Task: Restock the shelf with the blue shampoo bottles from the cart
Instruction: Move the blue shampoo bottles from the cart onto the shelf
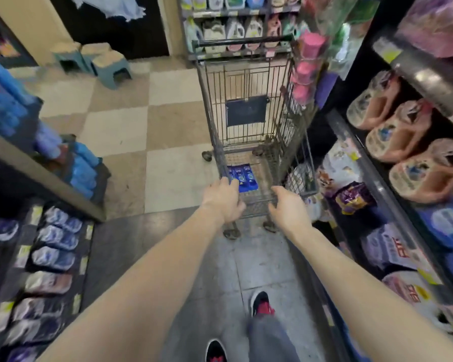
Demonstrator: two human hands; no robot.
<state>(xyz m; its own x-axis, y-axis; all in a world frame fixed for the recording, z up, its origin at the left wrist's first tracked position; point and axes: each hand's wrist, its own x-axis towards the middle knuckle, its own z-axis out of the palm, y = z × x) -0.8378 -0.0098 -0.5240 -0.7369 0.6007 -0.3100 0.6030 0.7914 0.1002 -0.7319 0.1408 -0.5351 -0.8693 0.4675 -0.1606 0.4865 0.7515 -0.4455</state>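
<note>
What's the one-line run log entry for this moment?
left hand: grips cart | right hand: grips cart | blue shampoo bottles: inside cart

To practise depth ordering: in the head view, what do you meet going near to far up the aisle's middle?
Black-and-red shoes → left hand and right hand on the grey wire cart → blue shampoo bottles inside it → dark blue rectangular flap → black cart handle bar → far shelf of plastic detergent jugs.

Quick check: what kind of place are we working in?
Most likely a shop aisle, in the laundry and household section. A wire shopping cart stands on the tiled floor, price-tagged shelves at the right hold rows of detergent jugs, and blue shampoo bottles lie in the cart.
</note>
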